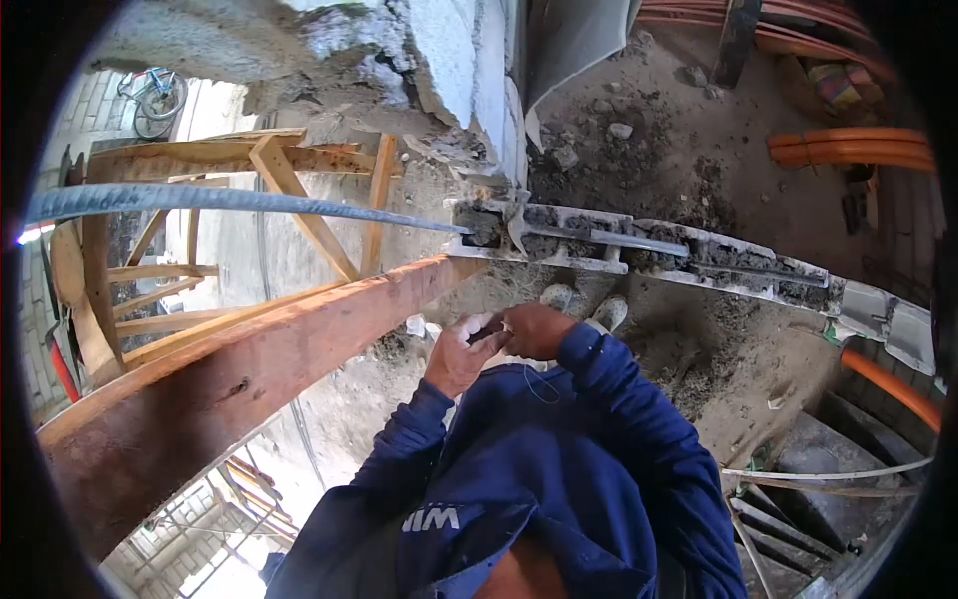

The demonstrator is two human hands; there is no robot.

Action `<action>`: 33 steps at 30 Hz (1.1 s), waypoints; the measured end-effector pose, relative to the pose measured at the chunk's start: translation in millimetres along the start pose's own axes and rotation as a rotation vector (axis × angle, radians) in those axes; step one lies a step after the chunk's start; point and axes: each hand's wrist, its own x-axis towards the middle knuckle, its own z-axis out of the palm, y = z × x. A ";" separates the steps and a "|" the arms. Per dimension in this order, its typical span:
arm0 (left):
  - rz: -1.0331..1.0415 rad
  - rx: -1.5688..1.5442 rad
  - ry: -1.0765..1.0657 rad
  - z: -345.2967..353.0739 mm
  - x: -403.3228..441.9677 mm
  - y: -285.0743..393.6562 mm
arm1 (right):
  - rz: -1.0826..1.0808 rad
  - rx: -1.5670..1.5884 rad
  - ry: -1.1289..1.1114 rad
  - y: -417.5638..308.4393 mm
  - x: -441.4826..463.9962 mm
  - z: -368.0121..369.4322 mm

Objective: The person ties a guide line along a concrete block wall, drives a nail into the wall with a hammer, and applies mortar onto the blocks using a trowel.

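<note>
In front of my chest, my left hand point(461, 351) and my right hand point(539, 329) meet, fingers pinched together at the tips. A thin string or wire point(544, 386) hangs in a loop just below them, against the dark blue sweatshirt; its upper end disappears between the fingers. Which fingers grip it is hard to make out. Beyond the hands, a claw hammer point(639, 243) lies along the top of a low hollow-block wall point(589, 266), its head near the upright wall edge. Neither hand touches it.
A thick wooden beam point(230, 374) slants up from the left toward the block wall. Above it, a long steel rebar point(249, 202) crosses to the blocks. Timber framing point(289, 195) stands left. Orange pipes point(848, 148) and rubble point(621, 131) lie at right and beyond.
</note>
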 end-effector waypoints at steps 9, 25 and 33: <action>0.138 0.226 0.213 25.3 3.2 0.8 | 0.073 -0.091 -0.086 -2.5 -13.8 -11.4; -0.144 -0.333 0.352 -9.1 -23.7 -47.3 | -0.033 0.355 0.314 -6.1 11.1 -4.8; -0.210 0.007 0.606 -177.1 -41.3 -122.8 | 0.059 0.476 0.372 2.6 34.1 13.1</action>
